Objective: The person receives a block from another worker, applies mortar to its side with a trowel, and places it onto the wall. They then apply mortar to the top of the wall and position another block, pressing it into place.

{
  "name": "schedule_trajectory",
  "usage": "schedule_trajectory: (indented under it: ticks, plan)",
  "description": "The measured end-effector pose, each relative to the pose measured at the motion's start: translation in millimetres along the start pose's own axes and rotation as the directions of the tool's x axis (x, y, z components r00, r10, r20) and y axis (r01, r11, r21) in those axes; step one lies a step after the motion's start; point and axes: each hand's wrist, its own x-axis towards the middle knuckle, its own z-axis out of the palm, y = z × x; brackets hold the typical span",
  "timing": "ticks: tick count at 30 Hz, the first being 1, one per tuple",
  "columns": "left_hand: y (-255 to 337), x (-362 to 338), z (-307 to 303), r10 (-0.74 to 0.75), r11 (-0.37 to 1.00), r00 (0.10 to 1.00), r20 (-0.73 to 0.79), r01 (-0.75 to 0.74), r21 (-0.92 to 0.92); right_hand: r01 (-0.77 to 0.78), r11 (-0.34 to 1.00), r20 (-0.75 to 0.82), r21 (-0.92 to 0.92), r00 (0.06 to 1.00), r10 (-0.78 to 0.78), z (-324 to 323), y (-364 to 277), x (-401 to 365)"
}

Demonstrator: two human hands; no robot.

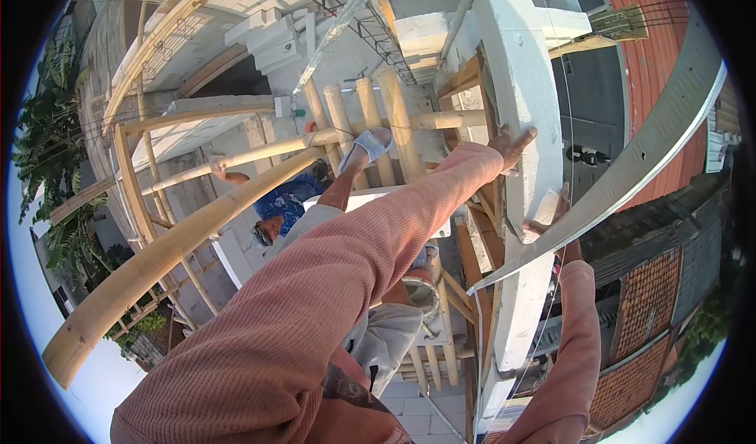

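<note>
- Basically, the white concrete beam (526, 82) is what both hands are on. It runs from top centre down to lower right, w/ bamboo scaffolding on its left and rooftops far below on its right.
- Handling, as a judgement: it's part of the bldg, so rigid and won't shift. The plastered face looks matt and a bit rough, so a decent brace. It looks too wide to wrap, so press a flat palm on the face or hook the edge.
- Left hand (510, 146): at the end of a pink sleeve, laid flat on the beam's side, fingers (526, 135) apart, clamped on nothing.
- Right hand (554, 227): lower on the same beam, touching its edge. Can't tell if the fingers are open or curled, as the strip hides them.
- Metal straightedge (630, 164): long pale strip crossing the beam diagonally, just over the right hand. Prob. light and stiff but smooth, and long enough to swing if held by one end, so best gripped nearer the middle.
- Bamboo poles (181, 235): round and glossy, thick one at lower left, w/ a sandalled foot (372, 145) on the lashed ones.
- Co-worker in blue shirt (285, 200) below, one hand on a pole.
- Bucket (423, 290) under the legs; red tiled roofs (650, 306) well below.
</note>
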Motion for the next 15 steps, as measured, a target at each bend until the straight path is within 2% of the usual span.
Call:
schedule_trajectory:
  ticks: [1,4,6,7,8,9,10,11,13,15]
  plan:
    - [-1,0,0,-0.030,0.998,0.999,-0.026,0.032,0.048,0.013,0.998,-0.009,-0.066,1.000,-0.013,0,-1,-1]
    - [7,-23,-35,0.079,0.984,0.996,-0.033,-0.072,0.160,0.028,0.977,-0.020,-0.211,0.999,-0.033,2,-7,-4]
    - [29,-11,-77,0.288,0.957,0.936,-0.203,-0.286,0.035,0.047,0.970,-0.042,-0.240,0.997,-0.059,8,-1,-4]
    - [46,14,-105,0.429,0.902,0.841,-0.328,-0.417,0.112,0.058,0.970,-0.068,-0.236,0.995,-0.076,14,9,-5]
    - [86,9,-120,0.560,0.827,0.710,-0.426,-0.453,0.333,0.008,0.986,-0.034,-0.164,0.999,-0.013,11,4,-3]
    - [116,35,-141,0.675,0.738,0.580,-0.457,-0.525,0.424,-0.047,0.995,0.007,-0.093,0.999,0.048,3,-13,-4]
    - [149,69,-162,0.722,0.689,0.516,-0.461,-0.591,0.418,-0.108,0.994,0.050,-0.026,0.993,0.109,-5,-27,-5]
    - [187,49,-156,0.775,0.632,0.462,-0.431,-0.558,0.538,-0.129,0.991,0.068,-0.017,0.989,0.130,-9,-33,-7]
    - [243,51,-156,0.700,0.709,0.560,-0.444,-0.472,0.524,-0.110,0.993,0.047,-0.040,0.993,0.112,-9,-33,-8]
    - [265,84,-168,0.724,0.666,0.618,-0.306,-0.513,0.542,-0.096,0.994,0.037,-0.050,0.995,0.098,-9,-37,-9]
